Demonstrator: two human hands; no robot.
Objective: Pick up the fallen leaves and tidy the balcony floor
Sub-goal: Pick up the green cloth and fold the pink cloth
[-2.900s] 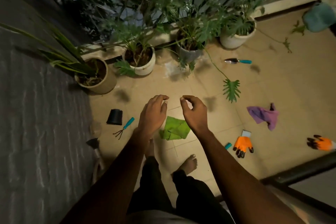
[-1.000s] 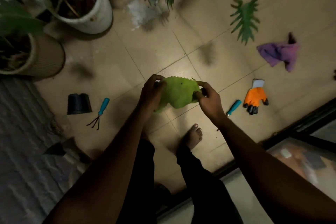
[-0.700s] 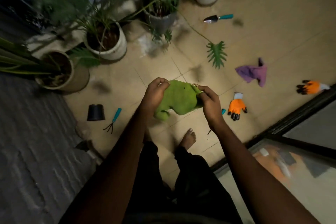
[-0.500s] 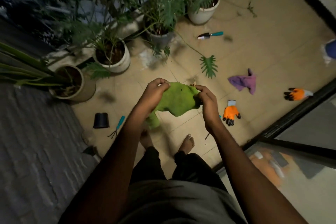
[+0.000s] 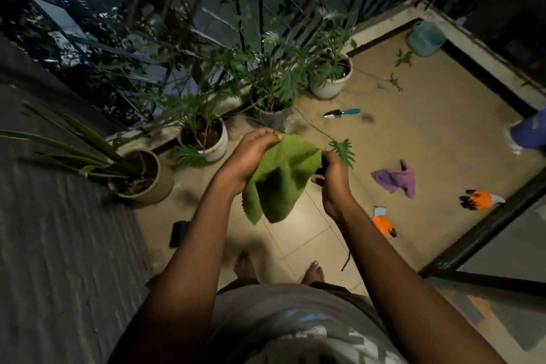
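Balcony floor: pale tiles, spreading from 12 to 3 o'clock of the bare feet, littered with cloths, gloves and a tool.
Potted plants: lined along the railing, 10 round to 1 o'clock.
Green cloth: off the floor at 12 o'clock, hanging limp between both hands; judged soft and light.
Left hand: fingers curled over the cloth's upper left edge, gripping it.
Right hand: fingers closed on the cloth's right edge (something dark beneath the thumb, cannot tell what).
Purple cloth: crumpled on the tiles at 2 o'clock.
Orange gloves: one near the right forearm, the other well apart at 3 o'clock.
Lobed leaf: just beyond the right hand at 1 o'clock, on a long thin stem; cannot tell whether loose or attached.
Trowel: at 1 o'clock, near the grey pot.
Small sprigs: at 1 o'clock, toward the far corner.
Leaf handling: probably featherlight, thin, easily torn; best pinched at the stem rather than the blade.
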